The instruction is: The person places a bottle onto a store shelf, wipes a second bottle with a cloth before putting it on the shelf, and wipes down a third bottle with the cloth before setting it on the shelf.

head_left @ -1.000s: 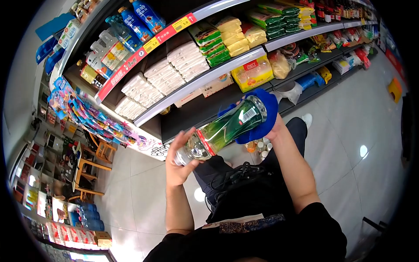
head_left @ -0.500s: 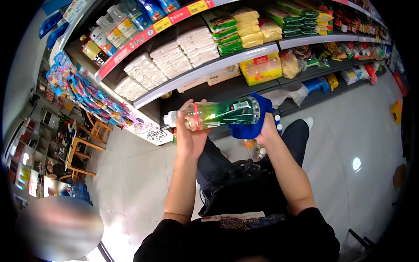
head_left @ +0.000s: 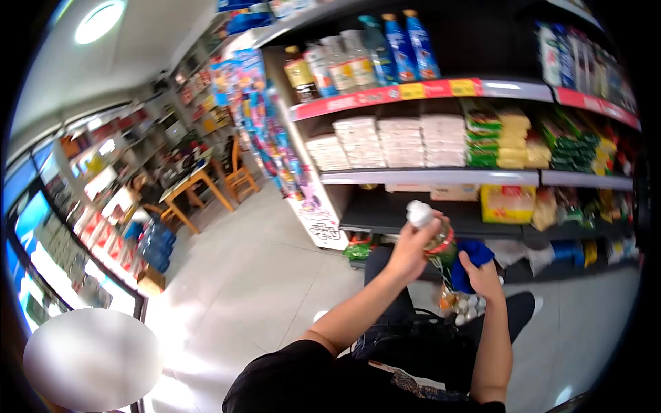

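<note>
A clear bottle with a green label (head_left: 444, 256) and a white cap tilts in front of the lower shelf, its cap end up and to the left. My left hand (head_left: 411, 249) is wrapped round its neck, just below the cap. At the bottle's lower end, my right hand (head_left: 483, 277) is closed on a blue cloth (head_left: 471, 256), which lies against the bottle. Part of the bottle's base is hidden by the cloth and by my body. Several bottles with white caps (head_left: 469, 306) stand on the floor beside my legs.
A shelf unit (head_left: 430, 177) holds white packs (head_left: 401, 141), yellow and green packs and upright bottles (head_left: 351, 65). Hanging packets cover its left end. A wooden table (head_left: 186, 184) and chair (head_left: 237, 165) stand at the left, near blue water jugs (head_left: 155, 244). A blurred oval covers the lower left.
The view has swung left and up, showing more room and upper shelf. The bottle has gone from nearly level to steeply tilted, cap up. Both hands still hold their things.
</note>
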A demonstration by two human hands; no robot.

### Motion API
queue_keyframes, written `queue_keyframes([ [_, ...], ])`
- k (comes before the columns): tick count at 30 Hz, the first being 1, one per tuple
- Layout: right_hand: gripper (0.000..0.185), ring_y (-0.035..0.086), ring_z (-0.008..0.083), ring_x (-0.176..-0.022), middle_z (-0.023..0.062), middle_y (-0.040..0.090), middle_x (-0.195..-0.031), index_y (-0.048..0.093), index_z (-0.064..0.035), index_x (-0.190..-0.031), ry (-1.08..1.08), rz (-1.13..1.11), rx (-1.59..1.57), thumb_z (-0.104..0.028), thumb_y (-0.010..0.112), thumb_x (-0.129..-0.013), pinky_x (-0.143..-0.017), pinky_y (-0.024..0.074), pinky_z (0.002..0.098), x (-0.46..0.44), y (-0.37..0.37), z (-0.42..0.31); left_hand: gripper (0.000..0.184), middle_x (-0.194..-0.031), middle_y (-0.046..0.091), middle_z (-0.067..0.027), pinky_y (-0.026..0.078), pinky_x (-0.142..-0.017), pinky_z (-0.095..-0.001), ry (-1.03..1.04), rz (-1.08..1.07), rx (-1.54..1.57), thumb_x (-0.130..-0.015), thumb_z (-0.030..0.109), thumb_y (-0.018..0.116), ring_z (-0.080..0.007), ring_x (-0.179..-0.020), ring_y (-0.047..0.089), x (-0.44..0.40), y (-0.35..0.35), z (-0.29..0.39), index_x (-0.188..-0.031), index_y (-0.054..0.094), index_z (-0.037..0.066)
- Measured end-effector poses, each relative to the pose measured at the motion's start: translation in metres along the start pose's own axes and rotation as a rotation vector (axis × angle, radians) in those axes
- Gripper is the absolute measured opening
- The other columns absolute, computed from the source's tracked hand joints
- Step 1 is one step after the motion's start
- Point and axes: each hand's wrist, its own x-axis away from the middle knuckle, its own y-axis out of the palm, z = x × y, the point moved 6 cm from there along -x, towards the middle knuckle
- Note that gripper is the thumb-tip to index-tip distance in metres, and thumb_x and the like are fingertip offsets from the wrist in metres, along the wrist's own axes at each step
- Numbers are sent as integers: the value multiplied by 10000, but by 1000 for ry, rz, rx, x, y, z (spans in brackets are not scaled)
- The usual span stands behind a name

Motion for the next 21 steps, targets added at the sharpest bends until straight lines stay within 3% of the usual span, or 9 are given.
queue_keyframes([
  [2,212,571,115,-887,40,645,-930,612,-8,-1051,53,-22,-69,-185,605,-935,-796,458,302,0,7,4,259,-1091,612,-107,501,-903,-345,-19,30,-42,-926,164,612,-187,-1023,601,-4,-1,-7,-1138,535,37],
  [5,237,553,108,-890,27,632,-957,610,-7,-1132,-153,50,-84,-139,595,-936,-820,450,274,-5,25,-29,238,-1058,616,-68,481,-893,-298,38,21,-162,-907,131,634,-143,-1031,584,-5,7,2,-1109,558,31],
  [7,292,569,119,-938,42,643,-1028,593,-13,-1197,-73,17,-133,-116,603,-924,-864,450,285,-2,26,-29,226,-1040,623,-61,489,-854,-289,59,7,-197,-889,117,646,-142,-997,591,-10,8,5,-1084,575,25],
  [8,317,579,130,-974,55,648,-1066,584,-26,-1212,-177,10,-124,-111,620,-909,-884,454,298,-1,28,-39,230,-1038,632,-75,504,-833,-302,48,-3,-204,-891,124,640,-153,-955,605,-11,9,9,-1081,572,16],
  [12,660,619,214,-1017,143,632,-1123,536,-15,-1250,-22,-56,8,-349,803,-747,-873,485,327,-5,27,-23,267,-1033,646,-171,543,-854,-375,14,54,-68,-906,189,634,-251,-966,647,-18,3,24,-1089,571,5],
  [13,646,594,127,-961,74,651,-1054,510,28,-1269,22,-80,134,-201,815,-747,-873,485,296,-5,22,-29,279,-1033,645,-175,542,-856,-376,30,74,-78,-914,216,623,-256,-966,648,-22,-4,24,-1093,570,10],
  [16,565,600,121,-936,54,655,-1010,551,13,-1214,101,-149,-140,-201,807,-759,-833,500,289,-7,18,-19,329,-1101,619,-186,520,-876,-406,44,152,-30,-944,275,574,-293,-1015,627,-29,-24,21,-1135,556,8],
  [17,355,624,110,-843,42,664,-912,612,-24,-1063,84,-122,-274,-190,774,-794,-743,513,274,-9,19,-11,297,-1087,621,-182,527,-866,-397,54,172,25,-942,229,585,-280,-999,630,-31,-30,20,-1127,548,0],
  [21,290,632,115,-783,30,665,-929,627,-53,-1074,466,214,-709,-222,724,-859,-697,525,261,-10,29,58,246,-1125,602,-177,525,-879,-376,177,253,22,-946,165,583,-255,-1041,606,-31,-43,6,-1123,536,0],
])
